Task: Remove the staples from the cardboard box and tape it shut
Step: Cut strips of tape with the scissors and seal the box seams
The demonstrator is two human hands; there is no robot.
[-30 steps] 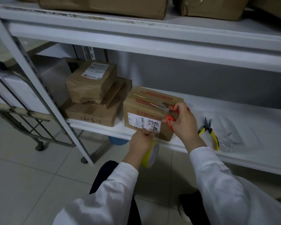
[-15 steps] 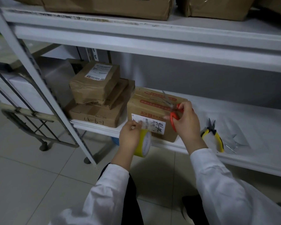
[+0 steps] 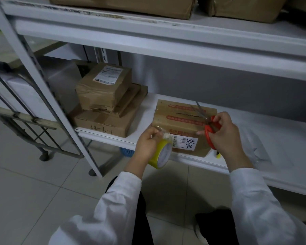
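Head — box (image 3: pixel 180 117) beyond left hand (image 3: pixel 147 144) gripping tape (image 3: pixel 162 153), right hand (image 3: pixel 224 135) gripping scissors (image 3: pixel 209 137).

At the left end of the shelf (image 3: pixel 281 174), by its front edge, three parcels are stacked: a flat handwritten box (image 3: pixel 102 124), a thinner box (image 3: pixel 131 99), and a labelled wrapped parcel (image 3: pixel 104 89) on top. A blue basket (image 3: pixel 126 152) shows under the shelf. A metal trolley (image 3: pixel 25 124) stands on the tiled floor (image 3: pixel 34 191).
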